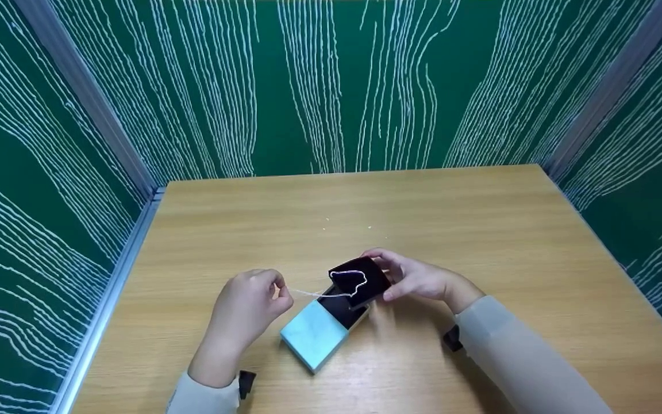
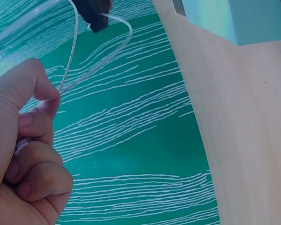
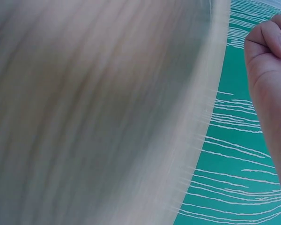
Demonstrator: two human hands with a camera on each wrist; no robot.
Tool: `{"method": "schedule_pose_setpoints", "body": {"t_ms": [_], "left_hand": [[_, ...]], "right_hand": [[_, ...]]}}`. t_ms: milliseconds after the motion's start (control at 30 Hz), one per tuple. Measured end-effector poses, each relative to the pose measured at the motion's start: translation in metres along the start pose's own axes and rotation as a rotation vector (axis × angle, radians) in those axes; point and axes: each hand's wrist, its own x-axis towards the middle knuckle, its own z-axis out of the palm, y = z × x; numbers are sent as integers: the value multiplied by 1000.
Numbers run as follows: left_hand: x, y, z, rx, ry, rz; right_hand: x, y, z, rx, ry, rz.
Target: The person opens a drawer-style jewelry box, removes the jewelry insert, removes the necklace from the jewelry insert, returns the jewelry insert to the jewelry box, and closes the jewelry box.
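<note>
A thin silver chain (image 1: 326, 295) stretches from my left hand (image 1: 245, 307), whose thumb and index finger pinch its end. The rest loops over a black padded insert (image 1: 376, 283), which my right hand (image 1: 414, 279) grips by its right edge, tilted above the table. Under the insert lies a turquoise jewellery box (image 1: 315, 334), its dark inner part showing at the far end. In the left wrist view the chain (image 2: 71, 51) hangs in a loop between the pinching fingertips and the dark insert (image 2: 96, 16). The right wrist view does not show what the right hand holds.
The box rests on a wooden table (image 1: 250, 230). A few tiny white specks lie beyond the insert. Green walls (image 1: 354, 86) with white wavy lines stand behind and at both sides, with metal posts (image 1: 92, 86) at the corners.
</note>
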Motion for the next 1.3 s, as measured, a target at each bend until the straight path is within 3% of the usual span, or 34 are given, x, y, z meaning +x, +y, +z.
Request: {"method": "schedule_pose_setpoints", "body": {"t_ms": [300, 700, 1300], "left_hand": [[-5, -4, -4, 7, 28, 4], [-6, -3, -8, 9, 3, -32], [-11, -5, -17, -14, 31, -8]], "right_hand": [[0, 2, -2, 51, -18, -50], [0, 6, -3, 66, 43, -32], [0, 5, -3, 81, 93, -47]]}}
